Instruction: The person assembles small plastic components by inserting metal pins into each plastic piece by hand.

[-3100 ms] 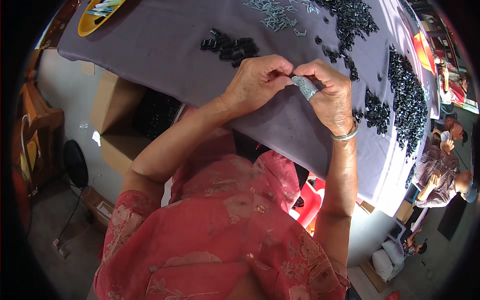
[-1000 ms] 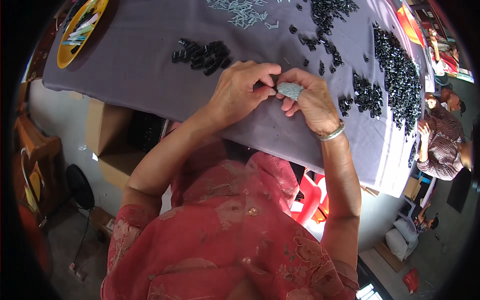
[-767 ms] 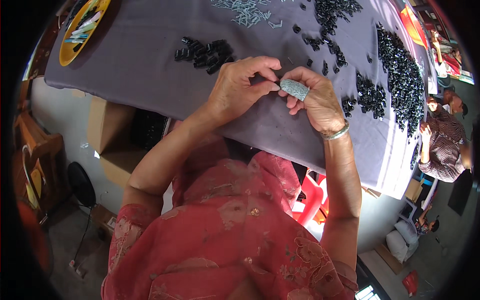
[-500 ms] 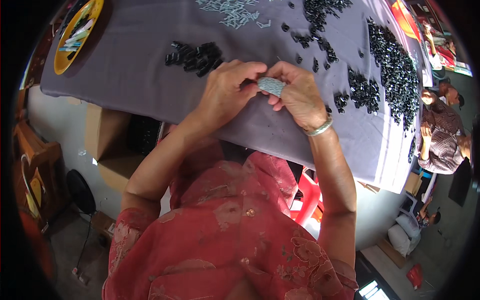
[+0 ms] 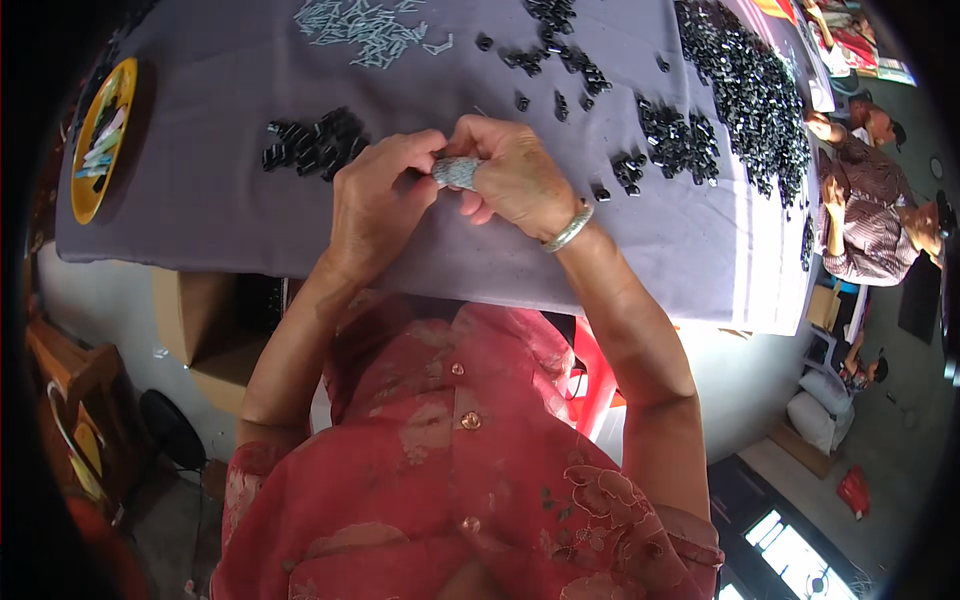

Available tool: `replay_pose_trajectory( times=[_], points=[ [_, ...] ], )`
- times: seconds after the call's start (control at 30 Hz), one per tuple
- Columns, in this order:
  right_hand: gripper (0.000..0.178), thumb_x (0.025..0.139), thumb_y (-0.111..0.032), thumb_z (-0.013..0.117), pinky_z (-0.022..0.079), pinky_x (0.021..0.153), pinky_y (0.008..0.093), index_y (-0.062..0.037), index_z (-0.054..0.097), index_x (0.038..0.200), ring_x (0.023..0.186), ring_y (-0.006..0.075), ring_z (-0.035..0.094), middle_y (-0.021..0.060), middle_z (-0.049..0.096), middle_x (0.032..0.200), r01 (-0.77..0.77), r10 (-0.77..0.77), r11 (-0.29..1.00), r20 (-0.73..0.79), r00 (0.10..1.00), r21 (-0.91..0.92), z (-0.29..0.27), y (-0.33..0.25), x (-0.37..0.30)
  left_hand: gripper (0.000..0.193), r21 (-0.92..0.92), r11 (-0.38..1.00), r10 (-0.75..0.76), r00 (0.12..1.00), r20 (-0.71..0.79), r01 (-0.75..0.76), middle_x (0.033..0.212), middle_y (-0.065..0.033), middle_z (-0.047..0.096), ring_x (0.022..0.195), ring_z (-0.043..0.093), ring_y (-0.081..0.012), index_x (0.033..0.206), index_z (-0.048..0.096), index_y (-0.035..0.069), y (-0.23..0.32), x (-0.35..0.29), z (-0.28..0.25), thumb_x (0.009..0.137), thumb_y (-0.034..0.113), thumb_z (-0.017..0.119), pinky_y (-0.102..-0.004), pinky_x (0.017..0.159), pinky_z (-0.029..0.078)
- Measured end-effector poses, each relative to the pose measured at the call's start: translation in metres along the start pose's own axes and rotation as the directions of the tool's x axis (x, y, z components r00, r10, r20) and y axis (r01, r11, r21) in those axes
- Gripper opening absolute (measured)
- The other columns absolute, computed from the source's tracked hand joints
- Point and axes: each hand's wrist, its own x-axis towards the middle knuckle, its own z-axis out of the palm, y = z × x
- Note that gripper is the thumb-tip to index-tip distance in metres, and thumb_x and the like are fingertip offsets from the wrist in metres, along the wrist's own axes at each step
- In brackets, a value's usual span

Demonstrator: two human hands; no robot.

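Note:
My left hand [image 5: 375,195] and my right hand [image 5: 525,180] meet above the near part of the cloth-covered table [image 5: 220,215]. Their fingertips are pinched together; anything small between them is hidden. A grey patterned wrap [image 5: 456,173] shows at the pinch, apparently around my right thumb. To the left of my left hand lies a small heap of black pieces [image 5: 318,143]. Beyond the hands is a loose pile of thin, pale grey-green pieces [image 5: 365,32]. Small clusters of black parts [image 5: 680,140] lie right of my right hand.
A yellow oval tray [image 5: 82,205] with pale sticks and dark pieces sits at the left. A large spread of black parts [image 5: 750,95] covers the right side. An open cardboard box [image 5: 175,310] stands below the left edge. Other people [image 5: 870,215] are at the far right.
The view has shifted, so the table and its piles appear farther left and slightly lower. Both hands stay pinched together, with the grey wrap still between them.

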Motion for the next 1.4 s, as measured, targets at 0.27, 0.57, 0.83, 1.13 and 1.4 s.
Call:
replay_pose_trajectory(
  times=[0.27,0.57,0.83,1.13,1.4],
  points=[
    [0.007,0.085,-0.005,0.064,0.049,0.042,0.0224,-0.0003,0.059,0.085,0.050,0.0073,0.058,0.0035,0.060,0.066,-0.005,0.003,0.999,0.059,0.998,0.043,-0.003,-0.003,-0.002,0.048,0.022,0.999,0.023,0.999,0.030,-0.024,0.087,-0.0087,0.067,0.080,0.065,-0.0259,0.113,0.063,0.005,-0.002,-0.002,-0.002,0.067,-0.008,0.068,-0.0342,0.076,0.050],
    [0.011,0.085,-0.006,0.066,0.048,0.042,0.0234,-0.0004,0.058,0.091,0.052,0.0076,0.059,0.0037,0.060,0.068,0.010,-0.010,1.000,-0.021,1.000,0.007,0.002,-0.002,-0.008,0.053,0.064,0.996,0.056,0.997,0.061,-0.060,0.093,-0.0095,0.067,0.085,0.065,-0.0264,0.118,0.061,0.007,0.001,0.001,-0.004,0.069,-0.007,0.069,-0.0348,0.076,0.049],
    [0.016,0.075,-0.002,0.073,0.050,0.060,0.0331,-0.0044,0.061,0.085,0.065,0.0172,0.061,0.0043,0.063,0.073,0.520,-0.768,0.583,-0.217,0.602,-0.624,0.004,0.037,-0.032,0.032,0.376,0.904,0.184,0.979,0.085,-0.203,0.083,-0.0062,0.061,0.081,0.060,-0.0264,0.096,0.065,0.007,0.011,0.007,-0.018,0.066,-0.003,0.066,-0.0364,0.072,0.046],
    [0.024,0.073,-0.005,0.067,0.040,0.080,0.0396,-0.0138,0.065,0.096,0.096,0.0242,0.052,0.0013,0.059,0.104,-0.007,-0.753,0.165,-0.131,0.645,-0.986,-0.083,0.057,-0.048,0.027,0.582,0.810,0.126,0.991,-0.051,-0.073,0.088,-0.0034,0.057,0.092,0.055,-0.0265,0.088,0.065,0.010,-0.006,0.005,-0.038,0.064,-0.002,0.064,-0.0398,0.076,0.043],
    [0.014,0.077,-0.003,0.071,0.044,0.081,0.0361,-0.0063,0.065,0.089,0.086,0.0263,0.056,0.0056,0.063,0.090,0.212,-0.817,0.413,-0.257,0.517,-0.886,-0.103,0.054,-0.051,0.028,0.511,0.840,0.316,0.930,-0.186,-0.184,0.096,-0.0029,0.058,0.096,0.056,-0.0279,0.088,0.064,0.011,-0.005,-0.001,-0.027,0.065,-0.003,0.068,-0.0400,0.078,0.042]
  ],
)
